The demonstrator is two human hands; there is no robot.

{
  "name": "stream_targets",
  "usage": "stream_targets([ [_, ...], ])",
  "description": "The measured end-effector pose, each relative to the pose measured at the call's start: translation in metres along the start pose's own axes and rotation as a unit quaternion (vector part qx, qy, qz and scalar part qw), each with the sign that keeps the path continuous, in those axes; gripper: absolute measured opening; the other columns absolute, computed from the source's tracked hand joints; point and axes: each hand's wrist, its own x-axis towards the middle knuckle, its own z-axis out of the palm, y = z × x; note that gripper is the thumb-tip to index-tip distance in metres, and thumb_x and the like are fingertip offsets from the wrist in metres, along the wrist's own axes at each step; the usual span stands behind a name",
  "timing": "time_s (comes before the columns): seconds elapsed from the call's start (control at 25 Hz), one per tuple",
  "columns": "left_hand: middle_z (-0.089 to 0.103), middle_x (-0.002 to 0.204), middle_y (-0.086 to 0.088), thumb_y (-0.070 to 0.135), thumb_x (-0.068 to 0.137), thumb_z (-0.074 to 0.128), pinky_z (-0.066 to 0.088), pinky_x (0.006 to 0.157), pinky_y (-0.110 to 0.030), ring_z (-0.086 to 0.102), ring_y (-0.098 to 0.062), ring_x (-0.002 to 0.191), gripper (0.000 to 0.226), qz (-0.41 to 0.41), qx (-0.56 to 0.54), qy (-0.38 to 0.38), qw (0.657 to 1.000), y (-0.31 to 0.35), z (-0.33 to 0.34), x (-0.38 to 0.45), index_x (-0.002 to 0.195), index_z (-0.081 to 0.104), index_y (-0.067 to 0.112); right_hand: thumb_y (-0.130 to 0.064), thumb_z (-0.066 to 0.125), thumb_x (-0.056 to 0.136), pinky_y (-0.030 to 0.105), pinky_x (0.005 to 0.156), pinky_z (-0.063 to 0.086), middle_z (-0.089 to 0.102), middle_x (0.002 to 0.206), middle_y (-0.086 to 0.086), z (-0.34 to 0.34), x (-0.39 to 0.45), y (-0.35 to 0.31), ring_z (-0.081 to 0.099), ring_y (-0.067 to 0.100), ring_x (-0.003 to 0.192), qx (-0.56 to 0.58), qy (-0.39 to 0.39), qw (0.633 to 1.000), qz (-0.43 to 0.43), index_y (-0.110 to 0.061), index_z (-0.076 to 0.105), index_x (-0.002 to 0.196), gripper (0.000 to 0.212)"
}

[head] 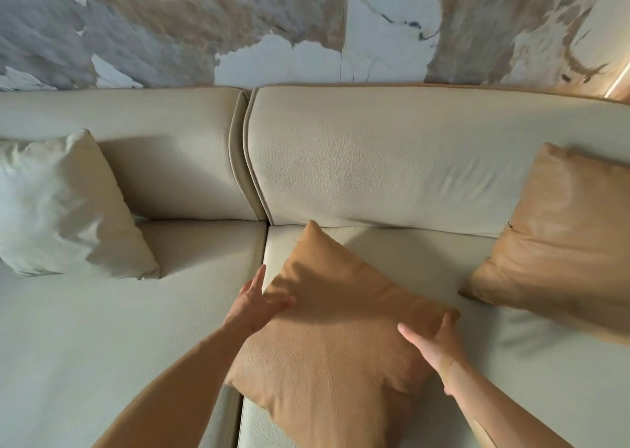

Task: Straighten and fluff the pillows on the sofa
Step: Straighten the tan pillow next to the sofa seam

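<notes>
A tan leather pillow point(327, 338) lies flat and turned like a diamond on the cream sofa seat point(102, 328), in the middle of the view. My left hand point(254, 306) presses its left edge with fingers spread. My right hand point(434, 342) rests against its right corner, fingers apart and curling round the edge. A second tan pillow point(559, 236) leans against the sofa's backrest point(392, 161) at the right. A cream pillow point(64, 209) leans tilted against the backrest at the left.
The sofa has two seat cushions with a seam running down between them near my left forearm. Behind the backrest stands a marbled wall point(306, 21) in grey, white and brown. A lit strip shows at the far right edge.
</notes>
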Motion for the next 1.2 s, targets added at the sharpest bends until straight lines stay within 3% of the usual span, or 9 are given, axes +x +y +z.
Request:
stream_targets([
  [0.08, 0.031, 0.156, -0.005, 0.070, 0.054, 0.080, 0.035, 0.111, -0.046, 0.034, -0.029, 0.141, 0.128, -0.004, -0.009, -0.050, 0.999, 0.000, 0.005, 0.009, 0.155, 0.009, 0.038, -0.059, 0.081, 0.061, 0.064, 0.103, 0.033, 0.013, 0.162, 0.000, 0.004, -0.004, 0.010, 0.027, 0.037, 0.143, 0.031, -0.053, 0.996, 0.065, -0.040, -0.014, 0.150, 0.131],
  [0.2, 0.038, 0.152, -0.001, 0.076, 0.035, 0.080, 0.035, 0.113, -0.045, 0.039, -0.023, 0.136, 0.142, 0.014, -0.006, -0.102, 0.995, 0.005, 0.008, 0.022, 0.155, 0.017, 0.034, -0.067, 0.081, 0.051, 0.070, 0.093, 0.038, 0.013, 0.162, -0.008, 0.008, -0.005, 0.013, 0.028, 0.040, 0.142, 0.024, -0.093, 0.991, 0.091, -0.055, -0.019, 0.142, 0.136],
  [0.32, 0.034, 0.153, -0.001, 0.074, 0.031, 0.082, 0.034, 0.115, -0.043, 0.037, -0.023, 0.138, 0.149, 0.009, 0.002, -0.116, 0.993, 0.011, 0.011, 0.030, 0.156, 0.013, 0.031, -0.065, 0.085, 0.044, 0.072, 0.092, 0.037, 0.013, 0.161, -0.014, 0.016, -0.004, 0.018, 0.028, 0.036, 0.142, 0.057, -0.077, 0.992, 0.082, -0.058, -0.019, 0.140, 0.142],
  [0.52, 0.032, 0.154, -0.007, 0.058, 0.032, 0.091, 0.036, 0.113, -0.046, 0.039, -0.029, 0.137, 0.161, -0.020, 0.012, -0.163, 0.986, 0.019, 0.011, 0.039, 0.155, -0.009, 0.032, -0.057, 0.089, 0.045, 0.070, 0.099, 0.032, 0.020, 0.160, -0.013, 0.022, -0.002, 0.020, 0.030, 0.032, 0.142, 0.103, -0.061, 0.991, 0.063, -0.056, -0.016, 0.142, 0.144],
  [0.68, 0.028, 0.150, -0.008, 0.047, 0.037, 0.096, 0.039, 0.110, -0.050, 0.035, -0.033, 0.135, 0.155, -0.054, 0.030, -0.134, 0.989, 0.020, 0.009, 0.033, 0.155, -0.003, 0.033, -0.046, 0.093, 0.048, 0.065, 0.103, 0.033, 0.027, 0.157, -0.010, 0.023, -0.004, 0.013, 0.034, 0.029, 0.140, 0.137, -0.050, 0.989, 0.026, -0.052, -0.012, 0.146, 0.143],
  [0.8, 0.028, 0.143, -0.010, 0.044, 0.038, 0.095, 0.038, 0.110, -0.053, 0.032, -0.035, 0.133, 0.153, -0.068, 0.013, -0.095, 0.993, 0.014, 0.004, 0.016, 0.154, -0.004, 0.034, -0.031, 0.095, 0.050, 0.038, 0.113, 0.028, 0.027, 0.157, -0.002, 0.020, -0.010, -0.004, 0.033, 0.014, 0.138, 0.144, -0.018, 0.986, -0.077, -0.039, -0.006, 0.152, 0.144],
  [0.88, 0.029, 0.142, -0.012, 0.043, 0.039, 0.096, 0.035, 0.111, -0.054, 0.032, -0.036, 0.134, 0.155, -0.060, -0.001, -0.057, 0.997, 0.013, -0.004, 0.005, 0.154, -0.008, 0.035, -0.021, 0.096, 0.050, 0.025, 0.110, 0.022, 0.025, 0.157, -0.002, 0.014, -0.016, -0.025, 0.030, 0.003, 0.133, 0.149, 0.006, 0.980, -0.132, -0.033, -0.005, 0.153, 0.144],
  [1.04, 0.028, 0.144, -0.013, 0.032, 0.042, 0.099, 0.035, 0.110, -0.056, 0.031, -0.038, 0.135, 0.156, -0.014, -0.084, 0.011, 0.996, 0.033, -0.034, -0.005, 0.152, -0.011, 0.041, -0.019, 0.096, 0.048, 0.033, 0.115, 0.023, 0.022, 0.158, -0.003, -0.009, -0.021, -0.077, 0.029, 0.011, 0.139, 0.161, 0.005, 0.966, -0.203, -0.033, -0.008, 0.152, 0.148],
  [1.2, 0.028, 0.147, -0.011, 0.028, 0.043, 0.099, 0.035, 0.109, -0.053, 0.033, -0.034, 0.135, 0.154, 0.045, -0.145, 0.066, 0.986, 0.066, -0.063, -0.001, 0.152, -0.008, 0.040, -0.023, 0.096, 0.048, 0.023, 0.110, 0.019, 0.021, 0.158, -0.003, -0.032, -0.019, -0.133, 0.029, 0.009, 0.138, 0.135, 0.030, 0.952, -0.273, -0.036, -0.009, 0.151, 0.147],
])
